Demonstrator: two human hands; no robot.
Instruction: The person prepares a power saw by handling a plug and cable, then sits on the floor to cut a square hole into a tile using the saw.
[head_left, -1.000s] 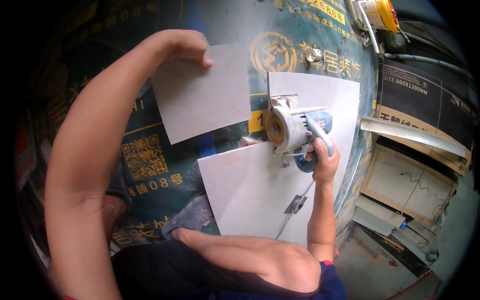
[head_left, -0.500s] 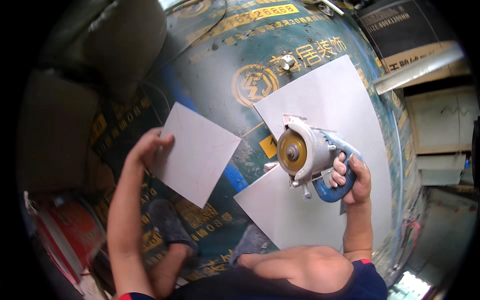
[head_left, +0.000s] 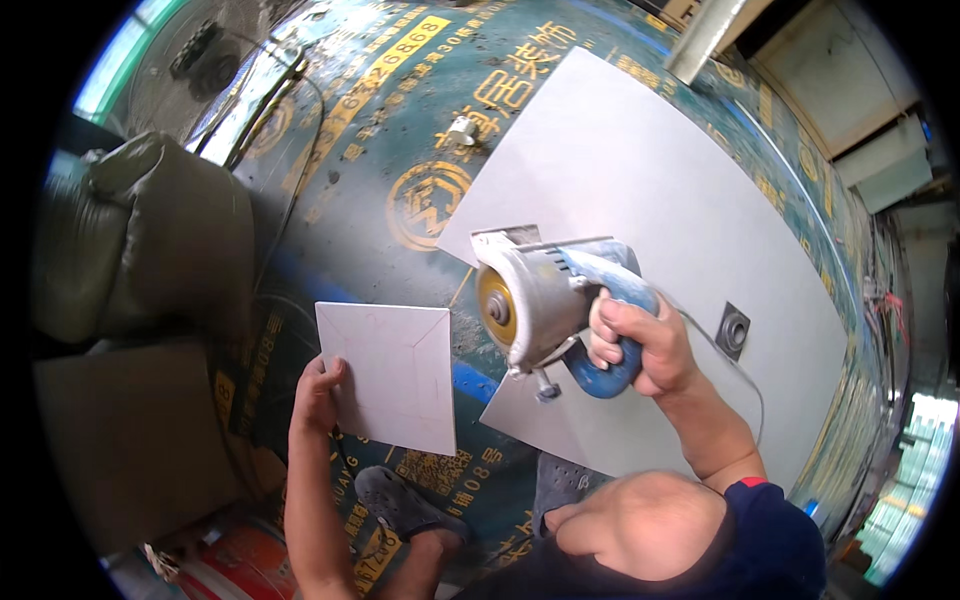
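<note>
My left hand (head_left: 318, 393) grips the left edge of a small, squarish white tile (head_left: 392, 385), its thumb on the face and its fingers behind. Thin lines are drawn across this tile. In my right hand (head_left: 640, 345) is a handheld tile saw (head_left: 545, 305) with a blue handle, a grey metal body and a round yellowish blade turned toward the left. The saw is held over a large white tile (head_left: 690, 235) lying on the floor, which has a notch in its left side. A power cord (head_left: 752, 385) trails from the saw across the large tile.
A small dark square fitting with a round centre (head_left: 735, 330) rests on the large tile. Printed green sheeting (head_left: 350, 215) covers the floor, with a small white cylinder (head_left: 462, 130) on it. Full sacks (head_left: 185, 225) stand at the left; a metal channel (head_left: 703, 45) juts in at the upper right.
My view has swung to the right. The small tile has been turned to stand more upright, and the saw has tilted. The dark square fitting now shows on the large tile.
</note>
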